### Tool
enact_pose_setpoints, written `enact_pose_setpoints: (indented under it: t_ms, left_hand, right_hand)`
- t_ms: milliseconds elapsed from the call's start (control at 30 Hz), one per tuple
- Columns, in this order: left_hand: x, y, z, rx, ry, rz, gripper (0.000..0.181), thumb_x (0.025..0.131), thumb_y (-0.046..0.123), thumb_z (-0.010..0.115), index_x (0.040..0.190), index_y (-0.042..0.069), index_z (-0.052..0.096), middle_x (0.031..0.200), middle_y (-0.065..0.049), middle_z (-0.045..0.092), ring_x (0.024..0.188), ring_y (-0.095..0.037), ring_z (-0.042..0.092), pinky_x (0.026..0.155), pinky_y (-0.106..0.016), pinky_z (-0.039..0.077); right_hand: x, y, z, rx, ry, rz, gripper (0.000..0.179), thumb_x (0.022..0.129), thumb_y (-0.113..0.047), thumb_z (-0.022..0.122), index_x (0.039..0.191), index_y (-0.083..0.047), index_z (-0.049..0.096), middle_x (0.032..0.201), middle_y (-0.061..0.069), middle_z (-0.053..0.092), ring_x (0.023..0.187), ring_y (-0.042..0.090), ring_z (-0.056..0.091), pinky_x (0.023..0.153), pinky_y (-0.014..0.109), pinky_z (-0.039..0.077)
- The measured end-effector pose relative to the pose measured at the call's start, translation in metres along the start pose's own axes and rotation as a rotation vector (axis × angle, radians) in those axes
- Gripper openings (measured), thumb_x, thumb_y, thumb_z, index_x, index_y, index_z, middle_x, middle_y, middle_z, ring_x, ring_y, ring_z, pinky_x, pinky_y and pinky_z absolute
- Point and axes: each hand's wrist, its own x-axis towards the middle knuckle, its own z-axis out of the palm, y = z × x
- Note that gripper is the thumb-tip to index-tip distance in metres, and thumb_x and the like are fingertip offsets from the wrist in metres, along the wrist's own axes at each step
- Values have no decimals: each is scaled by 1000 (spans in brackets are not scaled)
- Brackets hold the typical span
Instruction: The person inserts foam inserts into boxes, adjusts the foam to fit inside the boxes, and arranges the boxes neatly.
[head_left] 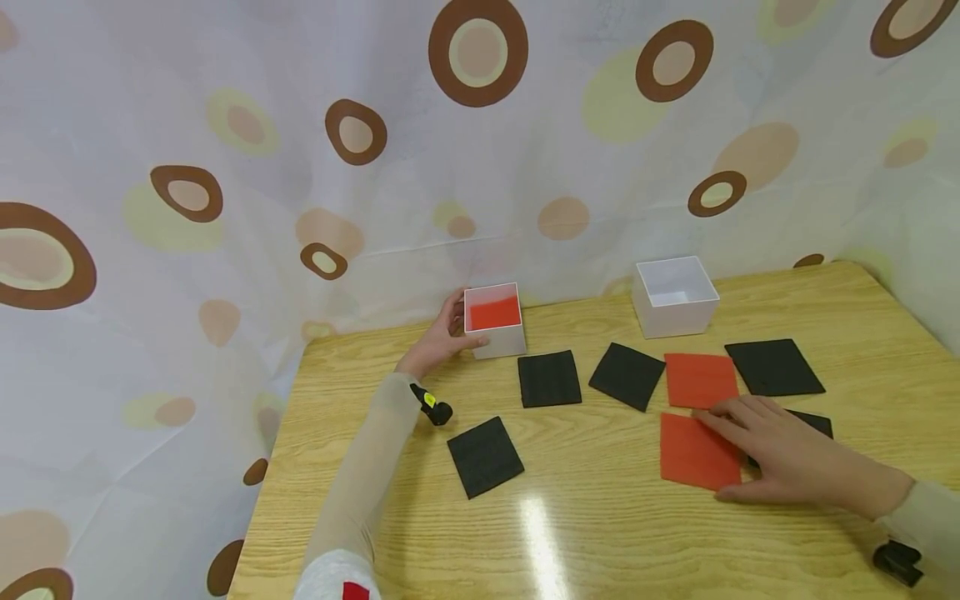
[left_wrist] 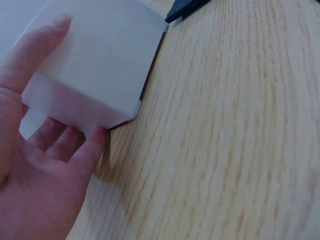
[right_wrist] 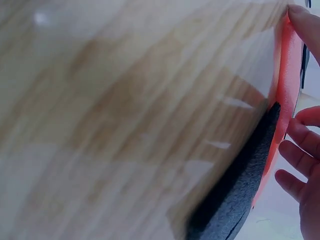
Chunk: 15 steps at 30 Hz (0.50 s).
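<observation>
My left hand (head_left: pixel 438 342) grips a white square box (head_left: pixel 501 342) at its left side, thumb along the front wall and fingers round the back; in the left wrist view, fingertips reach the box's lower edge. A red sheet (head_left: pixel 495 312) shows inside it. My right hand (head_left: pixel 787 454) lies over the right part of a flat red square (head_left: pixel 690 450), index fingertip at its far edge and thumb at its near edge. In the right wrist view, the thumb touches the end of the red square (right_wrist: pixel 287 75). A black square (head_left: pixel 816 422) is partly hidden under this hand.
Another white box (head_left: pixel 678 312) stands at the back right, by the patterned curtain. A second red square (head_left: pixel 701 379) lies near it. Black squares lie about: one at far right (head_left: pixel 774 367), others in the middle (head_left: pixel 628 375), (head_left: pixel 550 379) and nearer left (head_left: pixel 486 457).
</observation>
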Motion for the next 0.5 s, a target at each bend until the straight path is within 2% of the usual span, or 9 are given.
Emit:
enact_pose_setpoints:
  t_ms: [200, 367, 500]
  left_hand:
    - [1, -1, 0, -8, -4, 2, 99, 93, 13, 81, 165, 31, 15, 159, -1, 37, 151, -25, 32, 125, -44, 26]
    - [1, -2, 0, -16, -9, 14, 98, 93, 11, 80, 165, 31, 16, 158, -2, 38, 151, -25, 33, 125, -45, 26]
    - [1, -2, 0, -19, -9, 18, 97, 93, 11, 80, 165, 30, 16, 159, -2, 38, 151, -25, 32, 126, -45, 25]
  right_hand:
    - [3, -1, -1, 3, 4, -2, 90, 73, -73, 83, 135, -9, 67, 121, -7, 54, 106, 12, 49, 94, 31, 36]
    - [5, -1, -2, 23, 12, -16, 84, 73, -69, 86, 130, -10, 68, 121, -7, 56, 110, 15, 51, 101, 30, 28]
    - [5, -2, -4, 19, -15, 6, 87, 73, -72, 84, 133, -10, 67, 120, -8, 56, 108, 14, 51, 98, 35, 34]
